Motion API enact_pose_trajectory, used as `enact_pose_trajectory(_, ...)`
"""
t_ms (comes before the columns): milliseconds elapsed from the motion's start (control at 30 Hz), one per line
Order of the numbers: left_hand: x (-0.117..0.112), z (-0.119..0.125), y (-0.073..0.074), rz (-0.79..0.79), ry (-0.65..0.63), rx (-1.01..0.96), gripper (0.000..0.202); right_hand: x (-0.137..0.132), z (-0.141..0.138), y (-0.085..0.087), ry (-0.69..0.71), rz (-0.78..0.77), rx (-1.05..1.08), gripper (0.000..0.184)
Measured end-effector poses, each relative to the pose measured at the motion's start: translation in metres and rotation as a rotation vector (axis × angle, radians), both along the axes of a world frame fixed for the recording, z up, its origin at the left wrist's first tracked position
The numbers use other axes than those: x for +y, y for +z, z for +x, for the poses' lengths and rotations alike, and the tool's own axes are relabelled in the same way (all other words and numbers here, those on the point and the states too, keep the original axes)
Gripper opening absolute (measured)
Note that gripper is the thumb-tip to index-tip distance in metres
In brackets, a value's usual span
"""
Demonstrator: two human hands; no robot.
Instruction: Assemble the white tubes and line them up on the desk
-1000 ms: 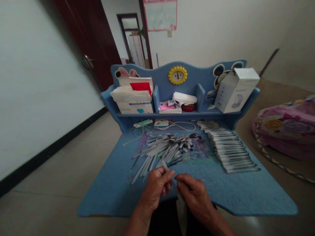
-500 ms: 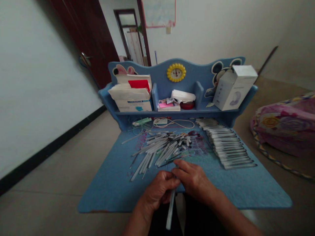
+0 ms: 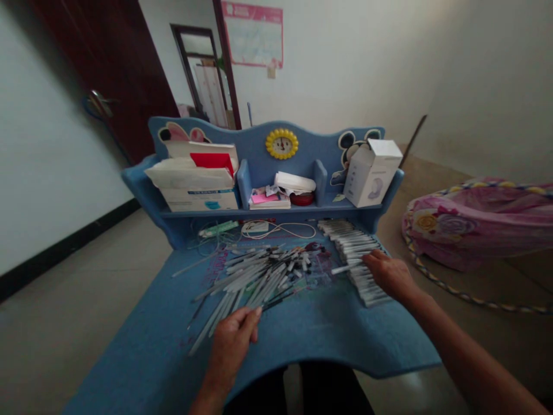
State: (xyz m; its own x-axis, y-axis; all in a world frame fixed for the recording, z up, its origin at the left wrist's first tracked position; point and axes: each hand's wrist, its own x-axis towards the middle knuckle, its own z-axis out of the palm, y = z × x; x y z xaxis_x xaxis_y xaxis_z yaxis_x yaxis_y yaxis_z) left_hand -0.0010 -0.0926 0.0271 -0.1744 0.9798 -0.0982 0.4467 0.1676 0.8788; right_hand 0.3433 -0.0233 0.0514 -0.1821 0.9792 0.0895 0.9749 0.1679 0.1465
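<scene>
My right hand (image 3: 389,275) is closed on a slender white pen (image 3: 348,267), held above the row of pens (image 3: 356,248) at the table's right side. The pens in that row lie side by side, pale with dark ends. My left hand (image 3: 235,334) is at the near edge of a loose pile of pale tubes and pen parts (image 3: 259,276). Its thumb and fingers are pinched together beside a thin dark stick (image 3: 276,301). Whether they grip that stick's end or something else is hidden.
The blue table (image 3: 142,328) has a back shelf with an open carton (image 3: 199,199), a white box (image 3: 371,178) and small papers (image 3: 270,202). A white cord (image 3: 294,230) and a green item (image 3: 218,229) lie behind the pile. A pink fabric basket (image 3: 466,230) stands right.
My hands have parted. The right one has moved right to the row with the pen; the left has moved to the pile's near edge. The view has shifted right.
</scene>
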Motion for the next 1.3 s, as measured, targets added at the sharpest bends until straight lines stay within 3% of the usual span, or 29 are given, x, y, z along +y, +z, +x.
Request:
enact_pose_trajectory(100,0.002,0.0,-0.007,0.077,0.015,0.112,0.043,0.02,0.025,0.007,-0.121,-0.072,-0.071,0.031)
enact_pose_trajectory(267,0.001,0.002,-0.012,0.107,0.017,0.143,0.038,0.041,0.042,0.006,-0.14,-0.116,-0.083,0.03)
enact_pose_trajectory(633,0.003,-0.002,-0.018,0.105,-0.006,0.093,0.037,0.055,0.045,-0.014,-0.144,-0.113,-0.115,0.027)
enact_pose_trajectory(867,0.0,-0.001,-0.016,0.098,0.017,0.033,0.037,0.049,0.039,-0.011,-0.146,-0.081,-0.121,0.025)
enact_pose_trajectory(967,0.0,-0.001,-0.017,0.094,0.025,0.018,0.037,0.038,0.019,-0.008,-0.083,-0.012,-0.073,0.025)
enact_pose_trajectory(1067,-0.001,-0.001,-0.018,0.093,0.017,0.022,0.036,0.022,-0.019,-0.01,0.094,0.03,0.091,0.026)
enact_pose_trajectory(1167,-0.001,-0.001,-0.018,0.097,0.008,0.01,0.036,0.006,-0.067,-0.017,0.271,-0.064,0.25,0.025)
enact_pose_trajectory(1300,-0.002,-0.001,-0.018,0.101,0.016,-0.003,0.035,-0.008,-0.121,-0.026,0.355,-0.189,0.341,0.021)
